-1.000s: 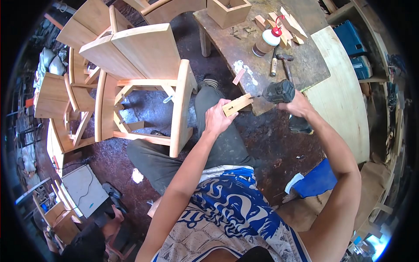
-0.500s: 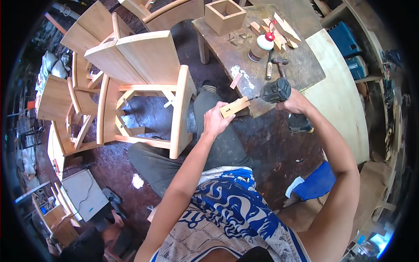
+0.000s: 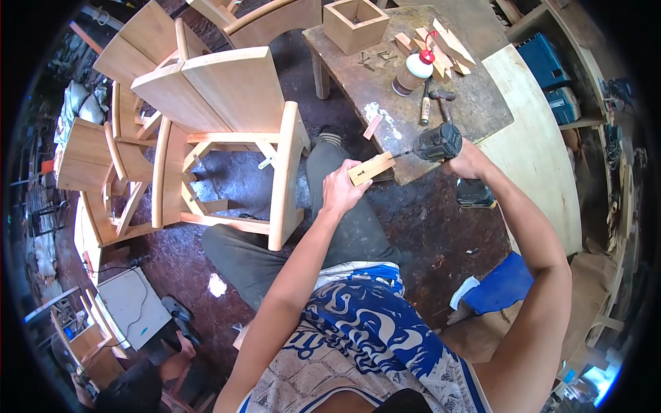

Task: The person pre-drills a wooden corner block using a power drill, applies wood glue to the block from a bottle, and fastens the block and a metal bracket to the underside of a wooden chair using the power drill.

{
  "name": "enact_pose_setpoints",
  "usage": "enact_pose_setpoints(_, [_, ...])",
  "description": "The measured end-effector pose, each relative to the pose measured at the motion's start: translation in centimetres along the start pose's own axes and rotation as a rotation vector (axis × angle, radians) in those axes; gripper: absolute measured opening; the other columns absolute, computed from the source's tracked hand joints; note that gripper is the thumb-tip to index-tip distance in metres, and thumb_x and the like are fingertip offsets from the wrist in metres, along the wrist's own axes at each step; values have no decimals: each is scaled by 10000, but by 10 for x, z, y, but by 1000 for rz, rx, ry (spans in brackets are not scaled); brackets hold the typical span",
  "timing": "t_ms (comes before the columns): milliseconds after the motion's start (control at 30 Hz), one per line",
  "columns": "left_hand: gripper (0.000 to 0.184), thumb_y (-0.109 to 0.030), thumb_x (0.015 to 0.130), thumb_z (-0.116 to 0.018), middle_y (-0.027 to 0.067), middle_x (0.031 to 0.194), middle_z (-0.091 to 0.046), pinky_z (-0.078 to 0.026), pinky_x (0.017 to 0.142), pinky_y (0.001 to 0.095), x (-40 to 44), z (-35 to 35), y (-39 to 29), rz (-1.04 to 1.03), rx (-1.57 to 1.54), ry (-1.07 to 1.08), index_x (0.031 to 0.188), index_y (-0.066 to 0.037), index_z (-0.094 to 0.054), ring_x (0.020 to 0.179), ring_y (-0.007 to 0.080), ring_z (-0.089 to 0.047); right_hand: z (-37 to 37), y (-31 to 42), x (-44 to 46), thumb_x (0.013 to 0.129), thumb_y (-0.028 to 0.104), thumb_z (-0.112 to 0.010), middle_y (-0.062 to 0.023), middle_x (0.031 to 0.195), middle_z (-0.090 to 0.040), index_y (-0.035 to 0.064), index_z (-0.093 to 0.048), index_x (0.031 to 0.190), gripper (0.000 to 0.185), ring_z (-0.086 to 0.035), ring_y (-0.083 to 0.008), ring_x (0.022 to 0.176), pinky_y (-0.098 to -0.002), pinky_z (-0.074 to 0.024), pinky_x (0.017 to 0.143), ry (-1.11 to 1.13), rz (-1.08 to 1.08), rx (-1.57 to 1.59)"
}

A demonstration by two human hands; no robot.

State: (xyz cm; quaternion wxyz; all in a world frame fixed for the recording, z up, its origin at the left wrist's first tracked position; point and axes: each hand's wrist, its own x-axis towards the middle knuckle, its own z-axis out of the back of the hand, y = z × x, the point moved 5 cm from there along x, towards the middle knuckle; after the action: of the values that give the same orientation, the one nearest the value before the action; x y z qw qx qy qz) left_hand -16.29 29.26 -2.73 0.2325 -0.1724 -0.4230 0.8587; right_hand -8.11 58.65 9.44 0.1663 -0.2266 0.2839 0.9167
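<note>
My left hand [image 3: 342, 187] is closed around a short wooden block [image 3: 369, 169] that has a dark slot in its face. In my right hand [image 3: 467, 160] is a black cordless drill [image 3: 438, 142], gripped by its handle. The drill points left, and its bit meets or nearly touches the block's right end; I cannot tell how deep it sits. Just above my hands is the worn work table [image 3: 482, 117]. On it lie a small wood piece [image 3: 372, 127], a chisel [image 3: 425, 110] and a hammer [image 3: 441, 96].
Left of my legs stands an unfinished wooden chair [image 3: 227, 89], with more chair frames behind it. A glue bottle [image 3: 413, 72], a wooden box [image 3: 354, 27], screws and wood offcuts [image 3: 447, 48] are on the table. Another person [image 3: 138, 378] sits at lower left.
My right hand and the drill have shifted very slightly to the right. The block in my left hand stays almost where it was.
</note>
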Motion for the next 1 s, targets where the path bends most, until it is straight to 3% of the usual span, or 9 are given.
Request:
enact_pose_setpoints(433, [497, -298, 787, -878, 137, 1032, -782, -578, 881, 479, 0, 3, -1, 11, -21, 32, 1198, -133, -652, 985, 367, -744, -8, 6, 8, 671, 103, -688, -249, 1021, -727, 31, -670, 1128, 463, -689, -420, 964, -461, -554, 866, -19, 78, -135])
enact_pose_setpoints(533, [503, -293, 786, -880, 141, 1031, -783, -579, 886, 478, 0, 5, -1, 54, -18, 54, 1203, -128, -653, 988, 366, -744, -1, 12, 4, 661, 77, -703, -193, 999, -740, 38, -674, 1136, 477, -699, -353, 902, -430, -557, 824, -70, 100, -6])
enact_pose_setpoints(633, [514, -298, 782, -882, 144, 1030, -782, -580, 889, 480, 1, 4, -1, 32, -20, 49, 1209, -126, -653, 988, 366, -744, 4, -2, -5, 672, 52, -735, -62, 970, -710, 49, -678, 1156, 487, -650, -187, 867, -349, -541, 779, 39, -182, 339])
enact_pose_setpoints(767, [501, -295, 768, -891, 134, 1019, -789, -584, 877, 453, 2, 5, -3, 24, -6, 23, 1186, -111, -686, 969, 346, -758, -5, -13, -16, 689, 99, -773, -77, 945, -707, 43, -690, 1143, 465, -651, -188, 817, -357, -541, 711, -83, -77, 393])
enact_pose_setpoints(933, [510, -312, 764, -893, 134, 1025, -789, -585, 878, 453, -2, 2, -1, 33, 3, 14, 1184, -109, -685, 976, 348, -757, -23, -13, -20, 741, 230, -818, -51, 819, -697, 59, -729, 1148, 450, -631, -184, 670, -361, -532, 640, 25, -285, 373])
enact_pose_setpoints(1000, [509, -313, 765, -893, 132, 1025, -789, -585, 878, 452, -3, 2, -1, 38, 10, 16, 1183, -110, -684, 976, 347, -757, -24, -6, -21, 749, 241, -814, -49, 807, -697, 65, -730, 1162, 456, -634, -186, 663, -365, -533, 648, 6, -265, 373])
